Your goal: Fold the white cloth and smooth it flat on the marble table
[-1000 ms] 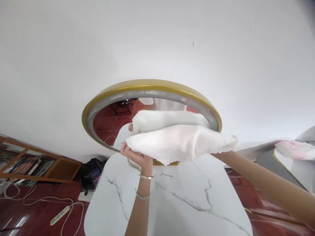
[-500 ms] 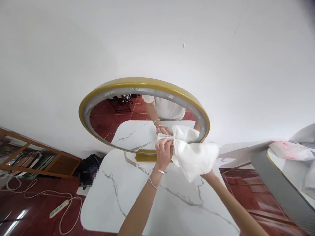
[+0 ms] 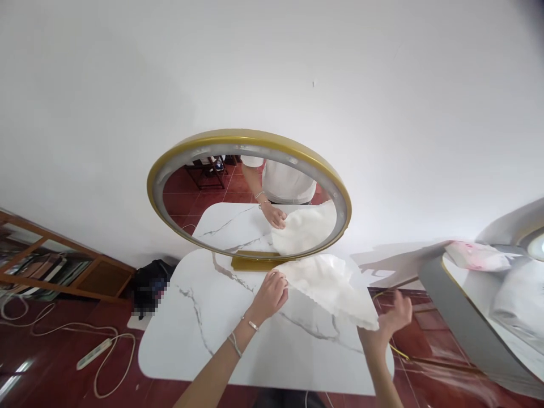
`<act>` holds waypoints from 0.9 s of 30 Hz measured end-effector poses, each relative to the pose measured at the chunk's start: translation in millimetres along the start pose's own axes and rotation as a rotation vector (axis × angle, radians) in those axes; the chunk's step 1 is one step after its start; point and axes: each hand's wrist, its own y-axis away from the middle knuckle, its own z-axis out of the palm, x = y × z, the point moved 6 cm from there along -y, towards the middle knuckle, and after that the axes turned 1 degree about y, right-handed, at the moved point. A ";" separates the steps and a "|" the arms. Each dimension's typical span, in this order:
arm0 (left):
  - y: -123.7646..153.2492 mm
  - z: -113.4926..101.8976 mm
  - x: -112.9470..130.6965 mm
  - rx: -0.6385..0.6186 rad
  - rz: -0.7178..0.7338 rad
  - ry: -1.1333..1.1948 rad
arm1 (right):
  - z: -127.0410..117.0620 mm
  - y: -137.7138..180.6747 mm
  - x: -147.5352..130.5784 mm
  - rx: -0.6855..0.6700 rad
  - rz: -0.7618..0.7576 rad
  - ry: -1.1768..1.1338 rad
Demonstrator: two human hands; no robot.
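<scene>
Cloth [image 3: 329, 283], white, hangs partly spread in front of the lower right of the mirror [image 3: 246, 192], over the marble-patterned table [image 3: 191, 340]. Left hand [image 3: 274, 292], just in front of the mirror's gold base [image 3: 255, 264], pinches one corner. Right hand [image 3: 389, 324] sits forward and right of the mirror, fingers loosely curled; cloth edge overlaps it near the palm, can't tell if it's gripped.

Status, best read: handling is mid-way. Done: cloth is in hand and opened to a loose, creased sheet. Left: it isn't folded neatly or set down flat before the mirror. Can't tell if it touches the tabletop, or how much handling remains.
</scene>
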 end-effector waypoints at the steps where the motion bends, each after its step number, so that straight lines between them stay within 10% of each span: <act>1: 0.4 -2.4 3.1 -0.027 0.015 0.019 | -9.7 -2.5 -0.2 0.026 -0.010 -0.006; 12: 31.6 -109.5 5.1 -0.233 -0.306 0.311 | -109.1 -14.9 -69.7 -0.256 0.094 -0.385; 18: 41.3 -159.4 20.2 -0.079 -0.422 0.571 | -172.7 7.4 -68.4 -0.034 0.317 -0.419; 22: 33.3 -131.0 15.3 -0.103 -0.553 0.709 | -159.0 4.7 -29.0 -0.148 0.430 -0.519; 27: 12.5 -51.9 -15.0 0.098 -0.668 0.564 | -86.6 -22.5 42.0 -0.103 0.470 -0.361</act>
